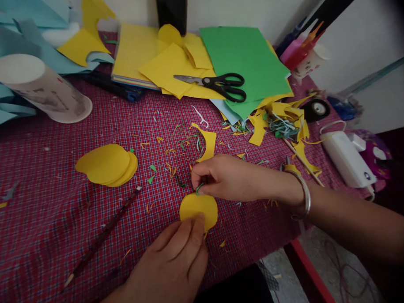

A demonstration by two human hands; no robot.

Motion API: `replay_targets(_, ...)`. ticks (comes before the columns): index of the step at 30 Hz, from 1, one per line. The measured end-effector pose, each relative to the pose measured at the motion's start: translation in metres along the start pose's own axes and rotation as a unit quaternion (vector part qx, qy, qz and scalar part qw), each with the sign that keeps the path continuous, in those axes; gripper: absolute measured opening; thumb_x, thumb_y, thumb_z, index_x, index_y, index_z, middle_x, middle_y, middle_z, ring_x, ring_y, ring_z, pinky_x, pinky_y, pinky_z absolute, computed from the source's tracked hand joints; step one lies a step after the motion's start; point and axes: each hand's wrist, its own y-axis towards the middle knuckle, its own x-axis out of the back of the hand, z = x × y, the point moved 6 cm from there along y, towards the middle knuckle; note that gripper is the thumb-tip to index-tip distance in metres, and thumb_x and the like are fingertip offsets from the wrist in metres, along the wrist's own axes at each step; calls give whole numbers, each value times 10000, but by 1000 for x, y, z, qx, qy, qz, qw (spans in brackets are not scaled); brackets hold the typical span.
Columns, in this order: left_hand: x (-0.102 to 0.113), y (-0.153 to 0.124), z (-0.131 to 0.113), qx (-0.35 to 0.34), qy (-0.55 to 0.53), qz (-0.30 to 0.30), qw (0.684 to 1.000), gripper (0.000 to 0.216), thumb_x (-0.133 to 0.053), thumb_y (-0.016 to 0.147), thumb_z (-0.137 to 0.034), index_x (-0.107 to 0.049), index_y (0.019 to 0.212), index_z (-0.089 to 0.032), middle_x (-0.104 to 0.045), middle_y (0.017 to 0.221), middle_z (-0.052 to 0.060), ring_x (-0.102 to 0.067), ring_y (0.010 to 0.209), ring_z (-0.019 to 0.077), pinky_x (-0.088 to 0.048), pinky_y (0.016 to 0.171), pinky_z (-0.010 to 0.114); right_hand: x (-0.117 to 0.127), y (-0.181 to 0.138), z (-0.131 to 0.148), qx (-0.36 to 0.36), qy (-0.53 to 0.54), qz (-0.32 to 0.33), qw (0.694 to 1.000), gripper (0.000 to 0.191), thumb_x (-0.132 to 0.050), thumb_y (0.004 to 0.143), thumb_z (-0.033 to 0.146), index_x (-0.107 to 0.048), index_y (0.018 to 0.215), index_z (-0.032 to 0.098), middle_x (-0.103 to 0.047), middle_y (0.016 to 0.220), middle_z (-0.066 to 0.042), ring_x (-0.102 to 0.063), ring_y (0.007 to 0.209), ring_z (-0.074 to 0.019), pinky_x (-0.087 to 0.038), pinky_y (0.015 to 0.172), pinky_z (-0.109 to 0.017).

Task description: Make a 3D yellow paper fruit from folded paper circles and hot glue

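Observation:
A small yellow paper disc [198,207] lies on the red checked tablecloth [54,217] near the front edge. My left hand [174,261] presses its fingertips on the disc's lower edge, fingers together. My right hand [227,176], with a silver bangle at the wrist, pinches a tiny green paper piece [199,187] at the disc's top edge.
A stack of yellow paper discs [106,164] lies to the left, a pencil [101,237] beside it. Black scissors [214,84] rest on yellow and green paper sheets [245,60] at the back. A paper cup [41,88] lies on its side at left; a white charger [347,159] lies at right. Paper scraps are scattered.

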Motion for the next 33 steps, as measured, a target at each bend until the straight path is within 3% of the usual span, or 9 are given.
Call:
replay_targets(14, -1, -1, -1, 3, -4, -16, 1000, 318, -323, 949, -167, -639, 967, -141, -673, 1122, 98, -558, 1057, 205, -409, 910, 320, 0, -1, 0, -31, -2, -42, 999, 91, -564, 767, 130, -629, 816, 172, -640, 757, 15, -528, 661, -112, -335, 606, -228)
replay_targets(21, -2, -1, 0, 3, -10, -20, 1000, 304, -341, 943, -164, -640, 981, -127, -666, 1142, 109, -558, 1071, 212, -417, 918, 321, 0, 0, -6, -60, 101, -39, 992, 52, -589, 755, 106, -608, 759, 155, -569, 667, 43, -487, 601, -88, -323, 547, -213)
replay_targets(33, -2, -2, -1, 6, -7, -14, 1000, 258, -389, 924, -165, -637, 990, -131, -665, 1138, 107, -545, 1083, 209, -427, 914, 326, -2, -2, -1, -60, 54, -54, 995, 97, -560, 740, 96, -629, 745, 164, -609, 690, 30, -505, 619, -95, -323, 577, -222)
